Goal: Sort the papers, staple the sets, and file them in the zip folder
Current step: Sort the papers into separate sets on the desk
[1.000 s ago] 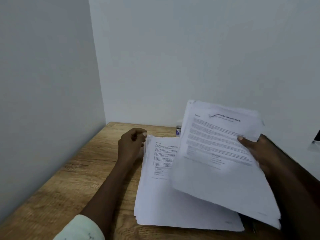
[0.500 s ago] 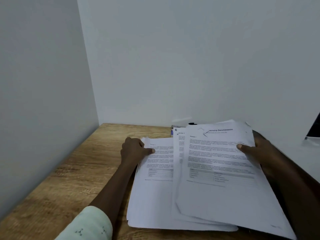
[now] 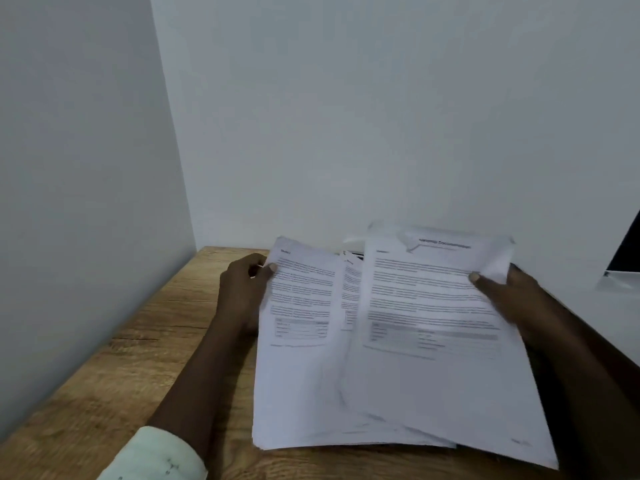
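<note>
Though print blurs, left hand [image 3: 242, 292] pinches the left papers [image 3: 298, 358]; right hand [image 3: 516, 299] pinches the right sheaf [image 3: 436, 375], fingers hidden behind.

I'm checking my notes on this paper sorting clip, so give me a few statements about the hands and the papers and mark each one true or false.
1. The left hand holds the upper left corner of the left pile of papers. True.
2. The right hand is empty. False: its thumb lies on top of the right sheaf of papers, which it holds.
3. The right sheaf overlaps the left pile. True.
4. The top sheets are blank. False: both carry printed text and a small grid.
5. The desk is made of glass. False: its top is wood-grained.
</note>
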Action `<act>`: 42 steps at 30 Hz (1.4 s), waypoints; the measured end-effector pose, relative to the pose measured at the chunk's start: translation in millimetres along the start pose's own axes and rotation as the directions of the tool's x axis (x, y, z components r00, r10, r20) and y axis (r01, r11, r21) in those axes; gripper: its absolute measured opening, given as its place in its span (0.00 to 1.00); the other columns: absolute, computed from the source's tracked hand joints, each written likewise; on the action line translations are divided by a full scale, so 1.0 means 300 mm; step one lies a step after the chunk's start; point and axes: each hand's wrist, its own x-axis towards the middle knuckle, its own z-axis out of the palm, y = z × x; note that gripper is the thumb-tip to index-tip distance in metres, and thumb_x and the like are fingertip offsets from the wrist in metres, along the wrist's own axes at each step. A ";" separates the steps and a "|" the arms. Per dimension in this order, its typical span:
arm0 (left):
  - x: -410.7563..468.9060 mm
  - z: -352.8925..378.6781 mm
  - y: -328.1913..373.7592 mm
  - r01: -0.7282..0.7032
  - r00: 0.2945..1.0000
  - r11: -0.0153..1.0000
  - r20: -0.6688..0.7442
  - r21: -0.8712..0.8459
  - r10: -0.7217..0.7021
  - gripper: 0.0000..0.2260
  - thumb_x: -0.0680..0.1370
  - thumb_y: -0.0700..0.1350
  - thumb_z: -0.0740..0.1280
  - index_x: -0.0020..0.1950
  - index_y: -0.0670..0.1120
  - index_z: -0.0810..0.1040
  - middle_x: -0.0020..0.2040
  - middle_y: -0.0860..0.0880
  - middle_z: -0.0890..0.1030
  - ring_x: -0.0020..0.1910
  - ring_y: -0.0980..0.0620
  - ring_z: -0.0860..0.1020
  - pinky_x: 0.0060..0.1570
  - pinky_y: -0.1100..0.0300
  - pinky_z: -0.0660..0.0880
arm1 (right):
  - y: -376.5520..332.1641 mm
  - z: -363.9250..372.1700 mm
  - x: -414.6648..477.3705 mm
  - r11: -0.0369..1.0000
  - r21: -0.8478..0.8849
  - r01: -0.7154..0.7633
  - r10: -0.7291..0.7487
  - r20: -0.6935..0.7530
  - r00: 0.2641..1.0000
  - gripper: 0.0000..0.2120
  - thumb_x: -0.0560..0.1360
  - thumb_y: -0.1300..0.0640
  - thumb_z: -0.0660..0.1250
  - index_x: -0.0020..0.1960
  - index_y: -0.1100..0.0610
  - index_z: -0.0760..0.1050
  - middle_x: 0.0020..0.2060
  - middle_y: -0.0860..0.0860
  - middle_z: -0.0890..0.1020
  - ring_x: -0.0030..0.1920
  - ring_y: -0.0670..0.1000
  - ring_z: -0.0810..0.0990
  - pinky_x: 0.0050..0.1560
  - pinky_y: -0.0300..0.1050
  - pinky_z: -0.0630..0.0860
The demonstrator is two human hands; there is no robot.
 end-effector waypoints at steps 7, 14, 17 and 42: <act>0.085 -0.271 0.076 -0.233 0.876 0.957 -0.390 0.174 0.284 0.02 0.76 0.38 0.68 0.44 0.41 0.80 0.37 0.44 0.80 0.38 0.49 0.76 0.37 0.59 0.64 | 0.037 0.105 -0.018 0.980 0.086 -0.178 0.157 0.203 0.966 0.15 0.77 0.63 0.68 0.62 0.66 0.77 0.56 0.61 0.82 0.54 0.59 0.82 0.56 0.53 0.78; 0.157 -0.429 0.142 -0.196 0.968 0.959 -0.197 -0.206 0.155 0.10 0.80 0.37 0.66 0.41 0.50 0.77 0.29 0.60 0.80 0.32 0.61 0.75 0.33 0.72 0.70 | -0.003 0.022 -0.030 0.972 0.229 -0.060 0.008 0.221 0.975 0.16 0.79 0.58 0.66 0.65 0.63 0.76 0.58 0.58 0.83 0.58 0.59 0.82 0.61 0.59 0.76; 0.152 -0.359 0.100 -0.108 0.992 0.965 -0.084 -0.238 0.091 0.07 0.80 0.38 0.67 0.43 0.46 0.78 0.34 0.56 0.81 0.35 0.56 0.77 0.34 0.65 0.71 | 0.006 0.016 -0.022 0.986 0.165 -0.003 -0.033 0.211 0.977 0.14 0.81 0.60 0.64 0.65 0.60 0.76 0.58 0.55 0.83 0.57 0.56 0.83 0.61 0.58 0.77; 0.080 -0.104 0.106 0.128 0.981 0.885 0.190 -0.447 -0.046 0.11 0.82 0.37 0.61 0.63 0.37 0.77 0.44 0.49 0.85 0.35 0.62 0.83 0.36 0.71 0.77 | 0.217 -0.372 0.197 0.841 -0.508 -0.188 0.217 -0.001 0.976 0.26 0.70 0.50 0.76 0.64 0.55 0.74 0.59 0.56 0.81 0.56 0.57 0.79 0.51 0.48 0.72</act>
